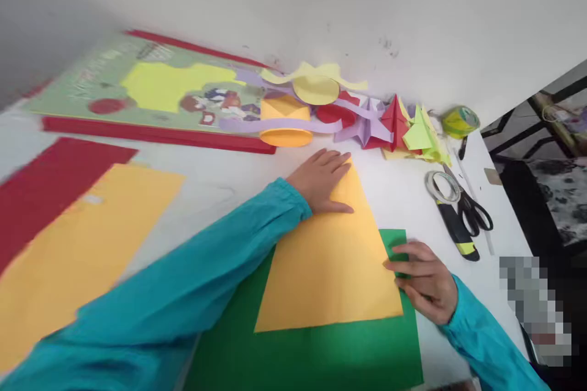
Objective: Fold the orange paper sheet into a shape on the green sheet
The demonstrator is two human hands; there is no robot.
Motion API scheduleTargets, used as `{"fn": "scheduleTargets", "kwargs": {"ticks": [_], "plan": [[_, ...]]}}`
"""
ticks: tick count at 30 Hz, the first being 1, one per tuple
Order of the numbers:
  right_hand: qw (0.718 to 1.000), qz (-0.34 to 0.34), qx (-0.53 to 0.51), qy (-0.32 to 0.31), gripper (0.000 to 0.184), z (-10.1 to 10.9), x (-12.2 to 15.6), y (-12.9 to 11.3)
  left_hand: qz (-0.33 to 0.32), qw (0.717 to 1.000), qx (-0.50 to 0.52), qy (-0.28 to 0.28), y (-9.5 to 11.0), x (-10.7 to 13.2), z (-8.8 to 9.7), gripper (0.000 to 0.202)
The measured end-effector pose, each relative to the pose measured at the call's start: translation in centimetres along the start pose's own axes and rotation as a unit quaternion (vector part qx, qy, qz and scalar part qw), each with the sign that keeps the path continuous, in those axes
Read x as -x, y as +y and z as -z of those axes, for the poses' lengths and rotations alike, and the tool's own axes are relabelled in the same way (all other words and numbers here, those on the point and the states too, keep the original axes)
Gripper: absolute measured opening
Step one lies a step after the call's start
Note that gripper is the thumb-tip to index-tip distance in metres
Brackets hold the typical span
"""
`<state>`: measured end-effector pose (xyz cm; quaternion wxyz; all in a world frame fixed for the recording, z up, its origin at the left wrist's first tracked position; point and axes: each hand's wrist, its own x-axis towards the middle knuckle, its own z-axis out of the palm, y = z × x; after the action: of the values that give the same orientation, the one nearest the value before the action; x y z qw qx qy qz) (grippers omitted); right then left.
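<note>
Two hands [323,182] at orange paper [330,281]; illegible lettering [158,52] on green board [64,107].

toward the near edge of the tabletop [215,186], an upper sheet [337,269] lies on a lower sheet [302,357], reaching past its far edge. two overlapping sheets [92,256] lie toward the left edge. along the far edge, left to right: a board [160,117], paper shapes [316,91], folded papers [395,125], a tape roll [453,125]. near the right edge, scissors [465,199] lie beside a cutter [454,229].
</note>
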<state>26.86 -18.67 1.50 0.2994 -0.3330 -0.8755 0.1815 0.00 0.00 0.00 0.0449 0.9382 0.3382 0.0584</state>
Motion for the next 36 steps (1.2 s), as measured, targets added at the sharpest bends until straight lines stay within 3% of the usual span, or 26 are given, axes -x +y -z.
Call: {"fn": "scheduleTargets", "kwargs": {"ticks": [6, 12, 21, 28, 32, 36], "plan": [[0.999, -0.01, -0.003, -0.042, 0.019, 0.5, -0.4, 0.1, -0.008, 1.0, 0.006, 0.021, -0.1, -0.2, -0.2, 0.103], [1.0, -0.02, -0.005, -0.002, 0.033, 0.3, -1.3, 0.8, -0.028, 0.998, 0.021, 0.053, -0.3, -0.1, -0.4, 0.098], [0.995, -0.012, 0.094, -0.012, 0.041, -1.0, -5.5, 3.8, -0.046, 0.995, 0.012, 0.083, -0.3, -0.2, -0.4, 0.092], [0.985, -0.004, 0.171, 0.001, 0.033, -2.8, -9.6, 6.0, -0.024, 0.997, -0.018, 0.066, 0.0, -0.1, -0.3, 0.079], [0.981, 0.006, 0.191, 0.023, 0.025, -3.3, -10.5, 6.4, -0.023, 0.998, -0.026, 0.054, 0.2, -0.1, -0.1, 0.078], [0.972, -0.014, 0.231, 0.032, 0.027, -3.6, -10.9, 6.5, -0.024, 0.998, -0.03, 0.055, 0.2, -0.1, -0.1, 0.077]]}}
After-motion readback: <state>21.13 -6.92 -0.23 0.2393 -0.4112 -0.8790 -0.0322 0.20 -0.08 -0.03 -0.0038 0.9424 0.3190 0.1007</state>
